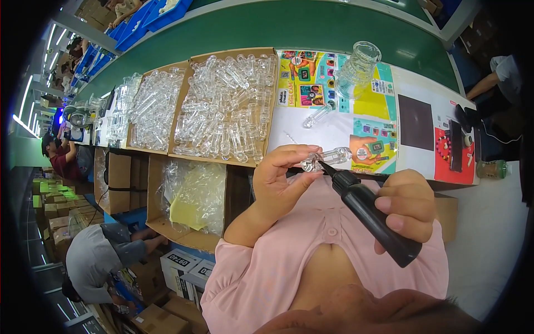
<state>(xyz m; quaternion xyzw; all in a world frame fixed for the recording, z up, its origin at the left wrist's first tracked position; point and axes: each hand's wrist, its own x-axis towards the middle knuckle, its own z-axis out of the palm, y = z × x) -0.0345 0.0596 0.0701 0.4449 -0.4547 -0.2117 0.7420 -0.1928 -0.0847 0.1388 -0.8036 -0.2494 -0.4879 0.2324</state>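
Observation:
Between its thumb and fingers, my left hand (285,175) pinches a small clear tube-shaped piece (337,156) with a rounded end, tilted over the table's near edge. My right hand (410,203) is wrapped round a black squeeze bottle (375,220). The bottle's narrow tip points up and left and meets the end of the clear piece near my left fingertips; whether anything flows out cannot be seen. Just beyond my hands, a similar clear piece (318,116) lies on the printed sheet (297,122). A clear ribbed vessel (359,69) stands farther back.
Left of my hands, a cardboard tray (271,106) holds many clear pieces, with another filled tray (153,111) beside it. Below sits an open carton (194,240) with plastic-wrapped items. At right are a black phone-like object (456,147) and a lidded jar (492,170). Other people are nearby.

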